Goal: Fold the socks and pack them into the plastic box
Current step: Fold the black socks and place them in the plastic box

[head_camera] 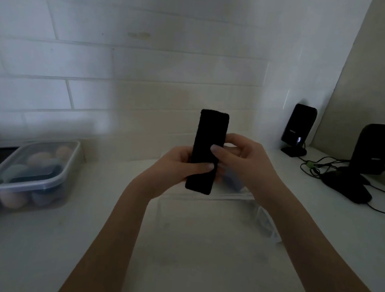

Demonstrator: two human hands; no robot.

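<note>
Two bare hands met above a pale counter [34,260], both holding one black sock [206,152] that stood nearly upright as a flat, narrow strip. The left hand [180,163] gripped the lower half, its thumb laid across the front and its fingers curled out of sight behind. The right hand [239,159] pinched the middle of the strip from the right edge, thumb on the front, fingers bent behind it. Directly below the hands sat a clear box [204,208], so faint in the dim light that its contents could not be made out, apart from a bluish shape beside the right hand. Well apart, at the left, a second box [31,172] held rounded pale and dark bundles, probably socks already folded. At the right stood two dark stands [298,130] with trailing cables [314,167], against a tiled wall [123,68]. The step appeared to be folding the strip in half. To do it well, the right hand would likely need to bring the free top end down over the left thumb, keeping the long edges lined up so the bundle stays square. The soft knit will spring open, so the left hand should clamp the fold firmly before anything is released. The bundle could then be lowered into the box underneath, pressed snug so it cannot unroll.
</note>
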